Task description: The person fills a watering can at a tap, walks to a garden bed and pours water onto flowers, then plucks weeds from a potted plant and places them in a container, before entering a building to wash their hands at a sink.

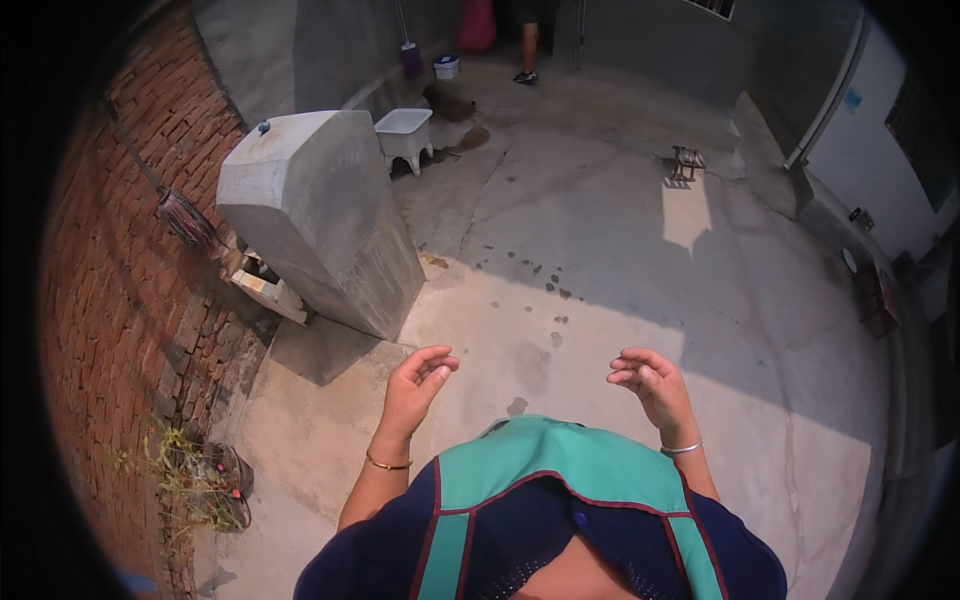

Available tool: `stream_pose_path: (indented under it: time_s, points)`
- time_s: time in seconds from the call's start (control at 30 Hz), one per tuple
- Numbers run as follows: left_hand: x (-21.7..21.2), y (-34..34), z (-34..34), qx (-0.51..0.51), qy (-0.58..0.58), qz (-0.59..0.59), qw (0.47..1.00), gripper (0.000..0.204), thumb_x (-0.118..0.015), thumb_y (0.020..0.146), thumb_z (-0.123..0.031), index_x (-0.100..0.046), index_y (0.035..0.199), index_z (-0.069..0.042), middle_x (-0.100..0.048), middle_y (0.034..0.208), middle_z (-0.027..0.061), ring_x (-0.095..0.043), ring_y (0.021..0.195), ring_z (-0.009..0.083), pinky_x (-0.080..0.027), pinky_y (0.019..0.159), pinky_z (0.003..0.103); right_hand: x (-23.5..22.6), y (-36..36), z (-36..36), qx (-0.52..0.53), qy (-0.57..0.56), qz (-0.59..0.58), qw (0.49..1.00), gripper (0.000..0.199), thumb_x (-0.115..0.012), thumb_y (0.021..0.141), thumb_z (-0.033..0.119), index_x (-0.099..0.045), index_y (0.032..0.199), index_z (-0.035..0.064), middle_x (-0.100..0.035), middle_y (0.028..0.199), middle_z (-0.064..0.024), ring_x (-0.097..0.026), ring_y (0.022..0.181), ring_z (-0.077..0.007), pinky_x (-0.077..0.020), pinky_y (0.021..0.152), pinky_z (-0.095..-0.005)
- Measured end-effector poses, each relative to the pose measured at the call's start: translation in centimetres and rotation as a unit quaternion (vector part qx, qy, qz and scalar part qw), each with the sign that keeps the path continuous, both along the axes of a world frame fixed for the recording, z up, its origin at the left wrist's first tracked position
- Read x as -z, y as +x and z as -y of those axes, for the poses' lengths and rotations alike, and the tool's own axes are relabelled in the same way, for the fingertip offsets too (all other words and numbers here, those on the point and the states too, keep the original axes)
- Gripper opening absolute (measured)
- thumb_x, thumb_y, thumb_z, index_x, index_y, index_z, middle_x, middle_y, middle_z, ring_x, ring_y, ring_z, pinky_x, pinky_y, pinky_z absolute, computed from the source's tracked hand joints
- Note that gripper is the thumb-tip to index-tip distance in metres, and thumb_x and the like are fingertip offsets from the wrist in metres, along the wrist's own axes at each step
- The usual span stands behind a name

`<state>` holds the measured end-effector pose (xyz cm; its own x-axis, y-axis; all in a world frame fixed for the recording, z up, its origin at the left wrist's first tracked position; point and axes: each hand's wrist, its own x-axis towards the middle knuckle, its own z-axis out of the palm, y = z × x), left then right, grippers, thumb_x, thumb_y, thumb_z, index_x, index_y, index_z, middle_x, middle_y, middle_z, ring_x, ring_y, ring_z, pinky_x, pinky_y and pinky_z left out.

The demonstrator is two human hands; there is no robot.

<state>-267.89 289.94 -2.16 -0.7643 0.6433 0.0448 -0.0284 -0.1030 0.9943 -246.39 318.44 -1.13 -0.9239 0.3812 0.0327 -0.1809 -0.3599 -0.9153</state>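
Both my hands are raised in front of my green apron (pixel 550 465), well apart from each other. My left hand (pixel 412 392), with a bangle at the wrist, is open with loosely bent fingers and holds nothing. Nearest to it is the grey concrete block (pixel 350 225), which it does not touch. My right hand (pixel 660 395), with a silvery bangle at its wrist, likewise holds nothing; its fingers are half bent, the thumb apart from the palm. Below the hands lies the concrete floor (pixel 600 330), with several dark wet spots ahead.
A brick wall (pixel 110 330) runs along the left, with a mop (pixel 188 220) against it and a potted plant (pixel 230 480) nearby. Behind the block stand a white basin (pixel 405 130) and a bucket (pixel 446 68). A person's leg (pixel 529 50) shows far ahead; a small stool (pixel 686 165) stands right.
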Motion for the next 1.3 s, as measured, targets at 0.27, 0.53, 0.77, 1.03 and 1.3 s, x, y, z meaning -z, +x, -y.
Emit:
stream_pose_path:
  time_s: [0.27,0.53,0.77,1.03,1.3]
  points:
    - [5.6,-22.1,-6.8,-0.181,0.028,0.034,0.982,0.028,-0.054,0.085,-0.002,-0.052,0.112,0.003,-0.061,0.099,0.0099,-0.057,0.095,0.0158,-0.044,0.086,0.027,0.8,-33.0,-15.0,-0.152,0.044,-0.032,0.987,0.033,-0.053,0.088,0.017,-0.051,0.114,-0.0025,-0.060,0.105,-0.0136,-0.061,0.094,-0.0229,-0.0465,0.087,-0.0360]
    - [0.2,-48.5,-22.1,-0.081,0.022,0.036,0.996,0.029,-0.056,0.086,-0.005,-0.053,0.114,0.000,-0.061,0.101,0.0081,-0.057,0.096,0.0133,-0.044,0.086,0.027,-3.1,-60.3,-23.0,-0.243,0.040,-0.015,0.969,0.032,-0.054,0.087,0.015,-0.052,0.114,-0.0031,-0.061,0.106,-0.0145,-0.061,0.093,-0.0240,-0.0465,0.085,-0.0367]
    - [0.9,-68.5,-34.1,-0.051,0.018,0.009,0.999,0.029,-0.055,0.087,-0.008,-0.052,0.115,-0.001,-0.061,0.102,0.0071,-0.056,0.097,0.0123,-0.044,0.085,0.026,-1.6,-83.2,-32.0,-0.271,0.032,-0.035,0.961,0.032,-0.054,0.087,0.015,-0.052,0.113,-0.0027,-0.061,0.104,-0.0141,-0.061,0.093,-0.0235,-0.0470,0.086,-0.0380]
    - [4.2,-86.4,-35.3,-0.297,0.034,0.071,0.952,0.029,-0.052,0.088,-0.007,-0.050,0.117,0.000,-0.061,0.102,0.0081,-0.057,0.097,0.0134,-0.044,0.083,0.026,-0.8,-115.6,-32.4,-0.507,0.145,0.051,0.848,0.028,-0.055,0.088,0.011,-0.053,0.113,-0.0015,-0.062,0.103,-0.0112,-0.060,0.093,-0.0191,-0.0462,0.085,-0.0316]
    - [14.1,-106.9,-30.0,-0.436,0.006,0.095,0.895,0.027,-0.053,0.088,-0.005,-0.051,0.115,0.002,-0.061,0.101,0.0093,-0.057,0.096,0.0154,-0.044,0.085,0.027,10.3,-141.6,-23.2,-0.581,0.114,0.082,0.801,0.027,-0.056,0.088,0.013,-0.054,0.112,-0.0011,-0.062,0.101,-0.0101,-0.059,0.092,-0.0158,-0.0462,0.083,-0.0284]
